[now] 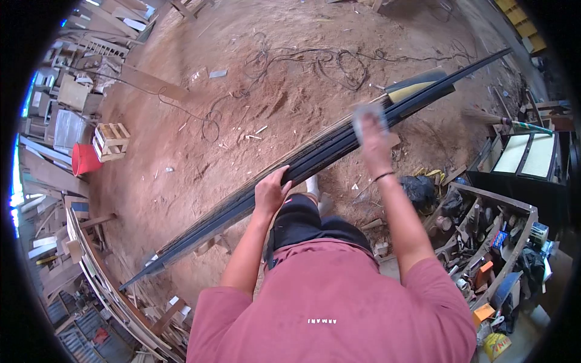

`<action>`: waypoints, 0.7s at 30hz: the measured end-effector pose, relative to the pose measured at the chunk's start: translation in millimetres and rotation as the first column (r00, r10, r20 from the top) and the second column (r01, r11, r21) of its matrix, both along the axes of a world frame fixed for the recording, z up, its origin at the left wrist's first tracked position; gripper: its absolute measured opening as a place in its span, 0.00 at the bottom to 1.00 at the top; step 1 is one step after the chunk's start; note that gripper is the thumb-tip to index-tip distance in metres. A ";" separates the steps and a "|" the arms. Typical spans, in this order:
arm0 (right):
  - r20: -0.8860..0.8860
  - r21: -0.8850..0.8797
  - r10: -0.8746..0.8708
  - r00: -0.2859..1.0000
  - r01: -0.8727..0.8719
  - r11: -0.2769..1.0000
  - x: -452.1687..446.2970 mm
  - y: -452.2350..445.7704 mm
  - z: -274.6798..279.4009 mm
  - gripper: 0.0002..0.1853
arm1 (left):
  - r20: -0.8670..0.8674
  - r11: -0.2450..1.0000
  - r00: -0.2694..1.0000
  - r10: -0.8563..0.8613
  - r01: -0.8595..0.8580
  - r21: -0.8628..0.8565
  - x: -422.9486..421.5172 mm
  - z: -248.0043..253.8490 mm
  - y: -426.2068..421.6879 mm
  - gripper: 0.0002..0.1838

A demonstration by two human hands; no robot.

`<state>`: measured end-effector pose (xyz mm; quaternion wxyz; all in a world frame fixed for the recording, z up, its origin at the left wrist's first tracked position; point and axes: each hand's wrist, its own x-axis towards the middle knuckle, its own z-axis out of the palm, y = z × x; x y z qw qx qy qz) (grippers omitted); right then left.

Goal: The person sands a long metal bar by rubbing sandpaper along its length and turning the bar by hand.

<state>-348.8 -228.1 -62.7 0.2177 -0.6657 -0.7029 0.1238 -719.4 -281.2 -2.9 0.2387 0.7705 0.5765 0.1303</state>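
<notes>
Long dark strips point(333, 149), probably painted wood, lie side by side and run diagonally across the view in front of my body. My left hand point(272, 192) is at their near edge, left of the middle, with its fingers curled over them. Further up to the right, my right hand point(374, 145) is smeared by motion over the strips. Under its fingers is a pale greyish pad or folded sheet point(369, 118), too blurred to name exactly. A shorter board with a yellowish face point(416, 91) sits beneath the strips near their far end.
Loose cables point(327, 55) lie across the dusty brown floor point(242, 145). At left are a red bucket point(86, 159), a small wooden crate point(111, 141) and stacked wood scraps. A wooden tool tray point(526, 212) full of tools and boxes stands at right, near a broom point(514, 123).
</notes>
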 end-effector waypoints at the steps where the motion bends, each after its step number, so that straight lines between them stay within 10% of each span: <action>1: 0.150 0.026 -0.024 0.988 0.020 0.999 12.9 4.5 15.1 0.41 | -0.007 1.000 1.000 0.001 -0.001 0.020 -3.8 -1.7 -4.6 0.28; 10: 0.137 0.018 0.421 0.897 -0.427 0.904 -184.9 -92.7 -7.9 0.42 | -0.006 0.994 1.000 0.004 -0.003 0.105 -22.9 -1.6 -14.2 0.27; 17: 0.309 0.132 0.001 0.951 -0.044 0.990 -56.1 -14.0 -17.7 0.47 | -0.015 0.999 1.000 -0.027 0.027 0.034 -66.1 -2.1 -24.8 0.28; 21: 0.346 0.036 0.149 0.926 -0.171 0.985 -239.8 -100.4 -2.3 0.47 | 0.001 0.998 0.999 -0.052 0.052 0.027 -112.5 -13.2 -38.0 0.31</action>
